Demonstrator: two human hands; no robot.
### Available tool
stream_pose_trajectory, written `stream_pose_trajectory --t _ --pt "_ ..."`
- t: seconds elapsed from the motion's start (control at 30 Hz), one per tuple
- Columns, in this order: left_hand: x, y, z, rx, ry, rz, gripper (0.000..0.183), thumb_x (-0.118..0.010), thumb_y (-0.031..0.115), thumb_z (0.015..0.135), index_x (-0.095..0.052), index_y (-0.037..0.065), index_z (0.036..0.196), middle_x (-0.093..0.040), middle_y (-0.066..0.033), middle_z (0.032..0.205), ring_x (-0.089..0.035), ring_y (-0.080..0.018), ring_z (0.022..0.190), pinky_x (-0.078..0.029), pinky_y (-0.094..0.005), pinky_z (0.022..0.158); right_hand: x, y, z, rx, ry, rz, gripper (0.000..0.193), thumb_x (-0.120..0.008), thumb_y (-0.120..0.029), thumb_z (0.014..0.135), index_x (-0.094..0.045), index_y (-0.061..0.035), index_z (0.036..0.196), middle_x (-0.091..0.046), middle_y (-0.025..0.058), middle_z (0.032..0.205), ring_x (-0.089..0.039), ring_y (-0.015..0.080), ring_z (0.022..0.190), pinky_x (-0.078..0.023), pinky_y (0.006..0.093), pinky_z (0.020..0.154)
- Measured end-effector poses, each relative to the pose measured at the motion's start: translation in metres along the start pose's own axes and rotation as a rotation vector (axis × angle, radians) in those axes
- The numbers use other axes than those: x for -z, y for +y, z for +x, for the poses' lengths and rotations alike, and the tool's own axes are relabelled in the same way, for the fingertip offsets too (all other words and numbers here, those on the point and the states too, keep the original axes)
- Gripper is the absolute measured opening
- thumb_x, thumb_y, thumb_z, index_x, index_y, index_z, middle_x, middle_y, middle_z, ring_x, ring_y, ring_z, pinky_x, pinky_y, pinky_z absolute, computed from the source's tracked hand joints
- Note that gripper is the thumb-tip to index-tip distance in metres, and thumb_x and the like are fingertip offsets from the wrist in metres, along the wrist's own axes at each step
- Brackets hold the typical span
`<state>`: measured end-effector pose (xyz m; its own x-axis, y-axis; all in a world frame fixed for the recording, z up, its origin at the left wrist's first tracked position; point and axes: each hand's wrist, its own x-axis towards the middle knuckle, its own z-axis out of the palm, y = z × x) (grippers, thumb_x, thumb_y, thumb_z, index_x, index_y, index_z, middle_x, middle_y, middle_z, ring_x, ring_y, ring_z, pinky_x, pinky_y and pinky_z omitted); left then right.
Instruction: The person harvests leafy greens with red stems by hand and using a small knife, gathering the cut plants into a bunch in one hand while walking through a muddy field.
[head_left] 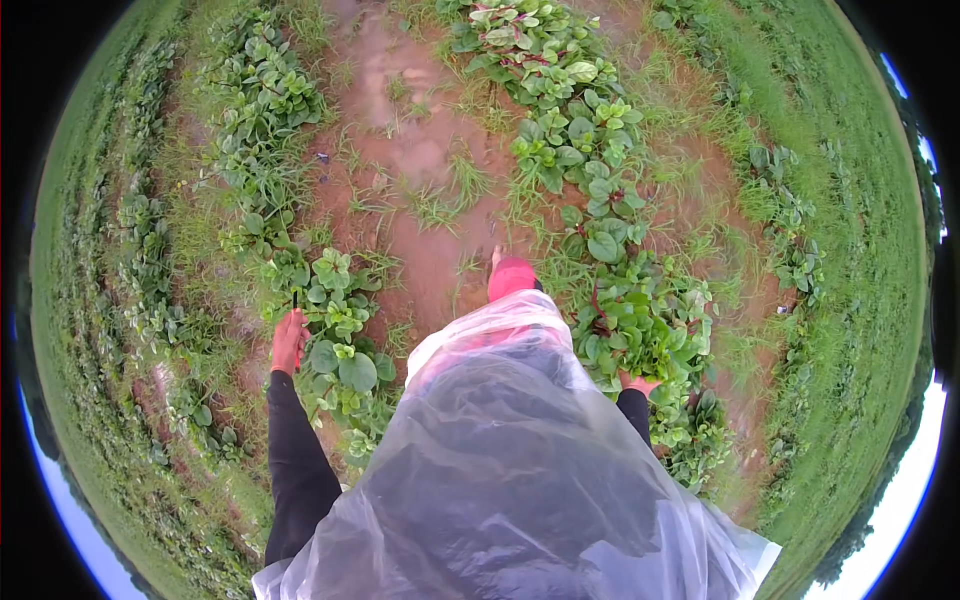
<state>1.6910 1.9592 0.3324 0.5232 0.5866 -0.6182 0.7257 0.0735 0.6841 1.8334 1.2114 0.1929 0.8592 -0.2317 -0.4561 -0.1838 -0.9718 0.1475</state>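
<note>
My left hand (288, 343) is closed around a small knife (295, 300), its slim dark end pointing ahead and a bit of red showing at my fingers. It is beside the left row of broad-leaved green plants (340, 300). On the other side, my right hand (640, 383) is closed on a bunch of leafy greens (643, 350), held low over the right row of plants (605, 200). Leaves cover most of those fingers. Reddish stems show among the plants in this row.
A wet, muddy path (420, 180) with grass tufts runs between the two rows. My bare foot and red trouser leg (512, 278) show on it. A clear plastic sheet (500, 450) covers my body. Further crop rows (145, 240) lie to both sides.
</note>
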Motion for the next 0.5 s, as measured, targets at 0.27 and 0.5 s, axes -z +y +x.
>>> stream_pose_trajectory --t 0.27,0.5 --pt "-0.046 0.015 0.052 0.297 -0.083 -0.025 0.044 -0.049 0.052 0.095 -0.059 0.01 0.094 -0.051 0.0013 0.059 -0.04 -0.0062 0.04 -0.032 -0.0227 0.035 0.013 -0.09 0.078 -0.037 0.022 0.15 0.07 -0.058 -0.063 0.076 -0.05 -0.0288 0.137 -0.045 0.0004 0.147 -0.034 0.0333 0.138 -0.019 0.0672 0.106" --pt "-0.081 0.045 0.065 0.078 -0.243 0.304 0.04 -0.053 0.048 0.093 -0.061 0.009 0.088 -0.05 -0.0005 0.054 -0.043 -0.011 0.039 -0.033 -0.0275 0.034 0.071 -0.156 0.187 0.02 -0.048 0.127 0.074 -0.061 -0.062 0.077 -0.046 -0.0267 0.14 -0.039 -0.0026 0.151 -0.027 0.0314 0.141 -0.009 0.0676 0.111"
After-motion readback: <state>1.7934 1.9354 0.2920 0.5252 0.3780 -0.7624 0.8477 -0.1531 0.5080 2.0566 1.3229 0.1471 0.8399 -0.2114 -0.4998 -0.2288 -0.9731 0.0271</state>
